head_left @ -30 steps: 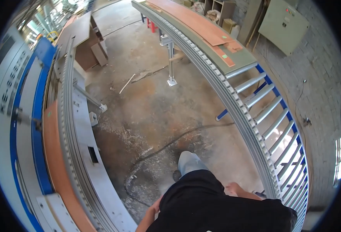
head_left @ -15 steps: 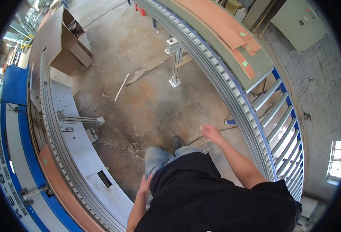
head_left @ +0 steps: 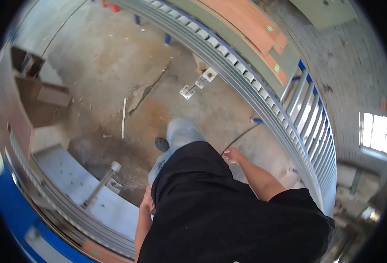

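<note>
watching remotely, i see brown open box (head_left: 33,107) at far left; dark opening, contents too blurred to tell. left hand (head_left: 147,199) low beside black shirt (head_left: 228,219); right hand (head_left: 234,155) hangs on other side, fingers loosely bent. cannot tell whether either grips anything. orange-brown panels (head_left: 246,22) lie on green board (head_left: 292,65) at roller conveyor (head_left: 296,96), well apart from both hands; grey rail (head_left: 246,93) with white wheels runs between. white strip (head_left: 123,118) on floor ahead; metal brace (head_left: 99,186) juts out at left.
</note>
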A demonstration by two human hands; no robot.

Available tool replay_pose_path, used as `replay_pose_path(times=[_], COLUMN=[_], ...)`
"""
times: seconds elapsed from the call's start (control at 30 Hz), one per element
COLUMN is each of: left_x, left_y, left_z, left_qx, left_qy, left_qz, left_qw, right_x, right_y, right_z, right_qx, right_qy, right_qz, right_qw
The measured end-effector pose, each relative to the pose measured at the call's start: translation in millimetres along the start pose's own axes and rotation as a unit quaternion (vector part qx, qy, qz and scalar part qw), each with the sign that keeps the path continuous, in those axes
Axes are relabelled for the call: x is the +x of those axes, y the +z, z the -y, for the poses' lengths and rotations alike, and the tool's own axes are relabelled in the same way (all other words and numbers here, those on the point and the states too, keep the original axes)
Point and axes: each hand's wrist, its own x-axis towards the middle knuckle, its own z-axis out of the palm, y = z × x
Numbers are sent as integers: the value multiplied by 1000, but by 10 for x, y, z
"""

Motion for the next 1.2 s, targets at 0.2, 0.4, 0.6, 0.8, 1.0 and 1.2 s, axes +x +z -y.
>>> replay_pose_path(times=[0.2,0.4,0.6,0.8,1.0,1.2], left_x=[381,522,715,1038,1177,1084], left_y=[33,-236,-585,-898,-1759,-2189], left_z=[-1992,-3771,-5064,-6475,-8332,-9777], left_qx=[121,316,168,24,103,-47], left_qy=[-101,68,145,230,187,-6], left_qz=[-19,-13,-139,-188,-147,57], left_qw=[987,946,965,955,966,997], right_x=[678,2381,4198,5745,6909,7681], right_y=[190,-941,-2587,-3384,-4352,-5288], right_z=[606,2316,3555,5887,8052,9785], right_qx=[192,168,458,254,241,342], right_qy=[131,106,155,-20,-56,-35], right_qz=[41,-71,57,9,52,60], right_qw=[972,977,874,967,968,937])
